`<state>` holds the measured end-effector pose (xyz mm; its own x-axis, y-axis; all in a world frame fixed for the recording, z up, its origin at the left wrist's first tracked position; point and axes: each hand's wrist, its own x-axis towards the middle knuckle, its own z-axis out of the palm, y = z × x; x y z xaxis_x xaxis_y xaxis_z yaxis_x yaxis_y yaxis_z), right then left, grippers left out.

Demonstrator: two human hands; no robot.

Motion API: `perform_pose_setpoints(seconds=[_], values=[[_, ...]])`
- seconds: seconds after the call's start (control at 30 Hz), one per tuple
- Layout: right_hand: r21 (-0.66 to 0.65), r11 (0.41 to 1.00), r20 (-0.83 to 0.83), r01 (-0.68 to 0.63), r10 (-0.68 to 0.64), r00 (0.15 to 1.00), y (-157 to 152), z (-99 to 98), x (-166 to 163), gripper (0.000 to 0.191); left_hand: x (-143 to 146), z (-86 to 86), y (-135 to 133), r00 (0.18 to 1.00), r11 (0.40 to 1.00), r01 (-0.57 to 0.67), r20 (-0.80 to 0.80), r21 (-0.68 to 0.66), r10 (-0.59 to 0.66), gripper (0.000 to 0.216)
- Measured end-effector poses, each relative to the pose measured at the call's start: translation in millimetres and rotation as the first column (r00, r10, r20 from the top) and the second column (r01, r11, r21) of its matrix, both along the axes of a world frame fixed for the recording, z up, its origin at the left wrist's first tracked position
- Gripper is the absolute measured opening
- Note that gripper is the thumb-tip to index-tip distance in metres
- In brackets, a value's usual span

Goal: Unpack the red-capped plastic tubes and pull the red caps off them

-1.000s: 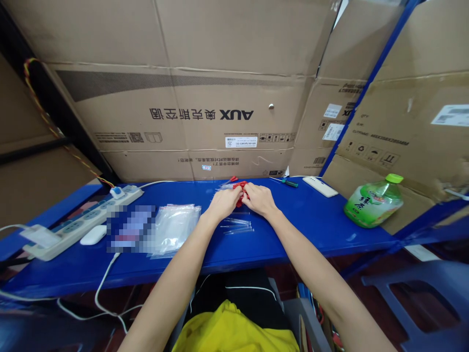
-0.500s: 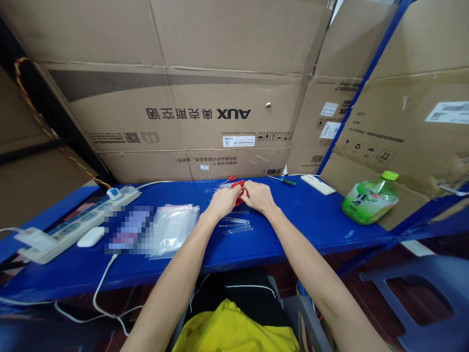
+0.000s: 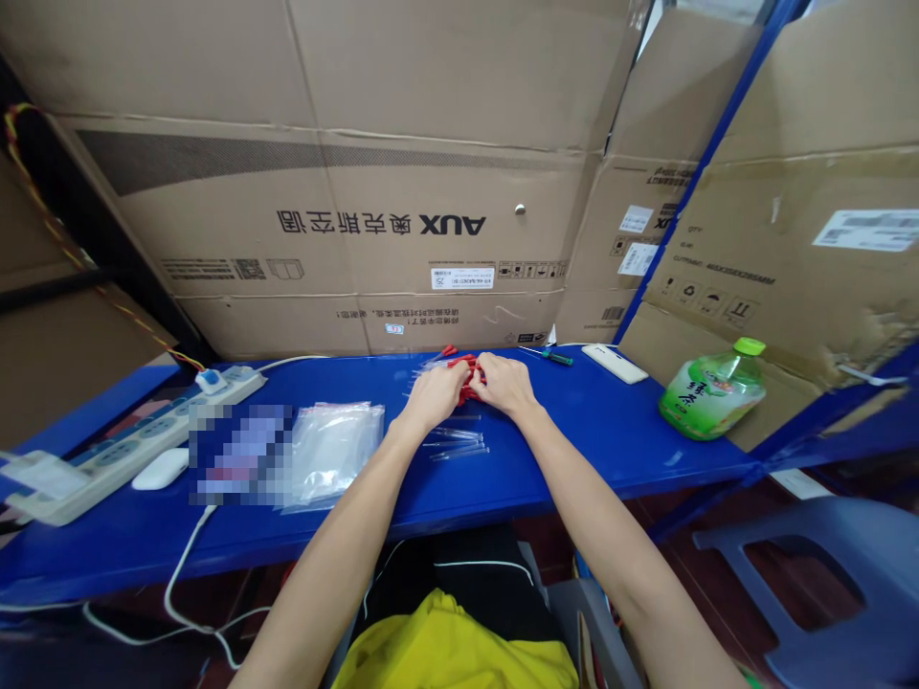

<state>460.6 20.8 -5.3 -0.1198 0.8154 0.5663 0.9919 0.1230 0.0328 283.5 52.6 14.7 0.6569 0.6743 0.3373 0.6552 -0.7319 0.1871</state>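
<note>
In the head view, my left hand (image 3: 437,394) and my right hand (image 3: 506,385) meet at a small heap of red rubber bulbs (image 3: 469,393) near the back of the blue table. Fingers of both hands are curled, with the tips pinched among the bulbs. What exactly sits in each pinch is too small and partly covered. Thin clear tubes (image 3: 459,442), several of them, lie loose just in front of my hands. Beyond my left hand, clear tubes with red ends (image 3: 448,352) lie near the cardboard.
To the left are clear zip bags (image 3: 337,450), a blurred-out phone (image 3: 248,450), a white case (image 3: 161,469) and a power strip (image 3: 150,440). At right lie a screwdriver (image 3: 556,358), a white phone-like slab (image 3: 615,364) and a green tea bottle (image 3: 707,397). Cardboard (image 3: 402,172) walls the back.
The whole view shifts slightly, so things on the table appear further left. Both hands stay at the red bulbs, with only slight finger movement.
</note>
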Motion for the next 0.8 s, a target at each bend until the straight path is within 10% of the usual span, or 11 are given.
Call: perform_pose_setpoints(seconds=[0.47, 0.67, 0.8], values=[[0.000, 0.999, -0.040, 0.051, -0.051, 0.998, 1.5, 0.7, 10.2, 0.022, 0.6, 1.3, -1.2, 1.000, 1.000, 0.005, 0.020, 0.014, -0.006, 0.034], [0.076, 0.926, -0.309, 0.369, -0.330, 0.892, -1.6, -2.3, 53.2, 0.034, -23.0, 2.7, 9.8, 0.986, 0.991, -0.132, 0.099, -0.033, 0.135, 0.032], [0.028, 0.973, -0.283, 0.227, -0.210, 0.936, 0.6, -9.2, 56.1, 0.034, -29.3, 3.7, 12.5, 0.981, 0.999, 0.052, 0.190, -0.013, -0.048, 0.036]])
